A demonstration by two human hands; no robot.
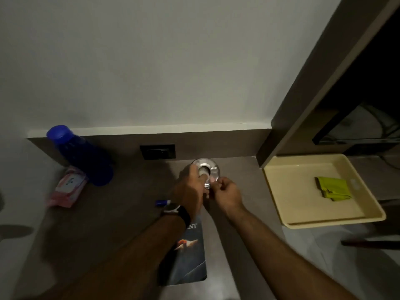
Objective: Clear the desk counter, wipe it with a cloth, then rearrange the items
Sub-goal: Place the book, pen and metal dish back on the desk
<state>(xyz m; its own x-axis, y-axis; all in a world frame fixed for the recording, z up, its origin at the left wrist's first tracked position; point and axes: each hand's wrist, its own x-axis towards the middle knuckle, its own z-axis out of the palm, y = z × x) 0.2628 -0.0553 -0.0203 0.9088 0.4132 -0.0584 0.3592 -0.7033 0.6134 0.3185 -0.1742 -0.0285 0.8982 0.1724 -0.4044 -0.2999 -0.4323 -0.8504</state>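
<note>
The desk [121,217] carries a shiny metal dish [211,167] near the back wall, touched by the fingers of the left hand [190,187]. The right hand [227,191] fingers are curled closed just beside it; whether something is gripped cannot be told.

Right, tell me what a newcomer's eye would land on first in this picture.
Both hands meet at the shiny metal ring near the back of the counter: the left hand on it, the right hand at its front edge. Next, the bright blue bottle at back left, beside a pink packet. To the right, a cream tray holds a folded green cloth.
</note>
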